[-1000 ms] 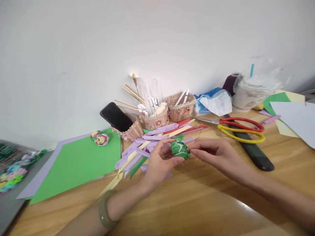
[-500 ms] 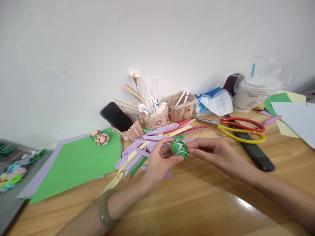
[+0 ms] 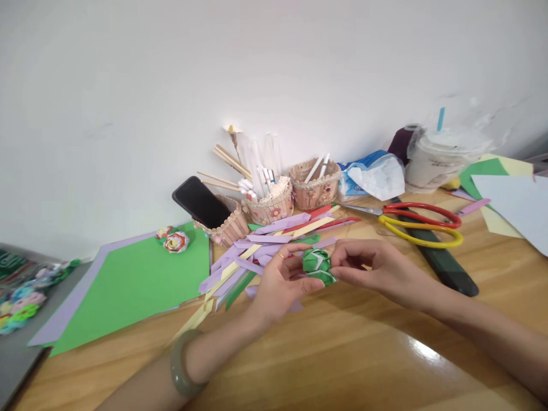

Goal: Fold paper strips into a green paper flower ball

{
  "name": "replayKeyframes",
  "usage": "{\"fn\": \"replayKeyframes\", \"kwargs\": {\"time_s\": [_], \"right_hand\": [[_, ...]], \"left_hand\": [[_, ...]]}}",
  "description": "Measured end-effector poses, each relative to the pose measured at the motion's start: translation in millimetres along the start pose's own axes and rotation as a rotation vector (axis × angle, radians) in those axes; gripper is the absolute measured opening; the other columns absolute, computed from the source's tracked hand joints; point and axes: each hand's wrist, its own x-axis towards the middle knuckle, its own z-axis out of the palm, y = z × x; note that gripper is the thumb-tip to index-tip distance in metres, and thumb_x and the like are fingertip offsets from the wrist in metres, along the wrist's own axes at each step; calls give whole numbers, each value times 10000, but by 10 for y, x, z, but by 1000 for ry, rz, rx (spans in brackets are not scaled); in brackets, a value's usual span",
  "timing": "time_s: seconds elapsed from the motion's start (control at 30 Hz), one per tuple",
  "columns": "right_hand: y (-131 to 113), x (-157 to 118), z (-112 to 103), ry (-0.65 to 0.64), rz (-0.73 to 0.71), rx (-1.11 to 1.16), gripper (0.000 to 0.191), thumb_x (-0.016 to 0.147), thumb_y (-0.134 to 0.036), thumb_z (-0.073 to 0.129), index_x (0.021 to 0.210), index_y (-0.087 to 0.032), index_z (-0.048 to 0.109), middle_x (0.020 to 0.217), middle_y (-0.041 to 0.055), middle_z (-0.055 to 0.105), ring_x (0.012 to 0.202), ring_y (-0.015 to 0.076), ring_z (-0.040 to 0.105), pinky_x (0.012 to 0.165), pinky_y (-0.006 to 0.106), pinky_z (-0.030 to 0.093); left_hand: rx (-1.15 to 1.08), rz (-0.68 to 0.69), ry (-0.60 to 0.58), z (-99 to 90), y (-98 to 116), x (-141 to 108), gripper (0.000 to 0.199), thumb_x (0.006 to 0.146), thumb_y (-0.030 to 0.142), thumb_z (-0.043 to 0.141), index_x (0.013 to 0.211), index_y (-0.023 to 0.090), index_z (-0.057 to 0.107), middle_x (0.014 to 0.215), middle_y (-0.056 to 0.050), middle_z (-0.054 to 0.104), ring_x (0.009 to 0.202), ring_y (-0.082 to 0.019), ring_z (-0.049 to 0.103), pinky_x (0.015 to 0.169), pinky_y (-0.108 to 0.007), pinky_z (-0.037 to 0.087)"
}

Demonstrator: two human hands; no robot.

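Observation:
A small green folded-paper piece (image 3: 317, 261) with white edges is held above the wooden table between both hands. My left hand (image 3: 282, 279), with a ring and a jade-coloured bangle (image 3: 185, 365), grips it between thumb and fingers from the left. From the right, my right hand (image 3: 377, 265) pinches its side with thumb and forefinger. Behind and to the left of my left hand lies a loose heap of paper strips (image 3: 240, 265), mostly purple, with yellow, red and green ones. My fingers hide part of the green piece.
Red-and-yellow-handled scissors (image 3: 419, 225) rest across a black bar (image 3: 445, 268). A phone (image 3: 201, 201) leans in a basket (image 3: 226, 228). Two paper flowers (image 3: 175, 241) sit on a green sheet (image 3: 128, 291). A lidded cup (image 3: 445, 160) stands at back right.
The green paper piece has turned a little in my fingers, showing another side. Both hands have shifted slightly to the right with it.

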Motion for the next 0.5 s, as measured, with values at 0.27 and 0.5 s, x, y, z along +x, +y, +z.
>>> {"fn": "replayKeyframes", "kwargs": {"time_s": [0.27,0.5], "right_hand": [[-60,-34,-2,25,-149,-151,193,871,-265,458,754,-164,574,716,14,550,630,119,475,573,231,375],[-33,-9,-3,21,-108,-112,177,847,-274,506,725,-166,576,678,-3,552,604,110,476,547,217,368]], "left_hand": [[-14,28,12,-10,-14,15,488,537,148,781,957,202,538,844,1,678,772,-132,608,757,-291,443],[25,13,-1,3,11,1,499,528,149,786,957,203,535,850,-3,678,775,-143,610,761,-300,442]]}}
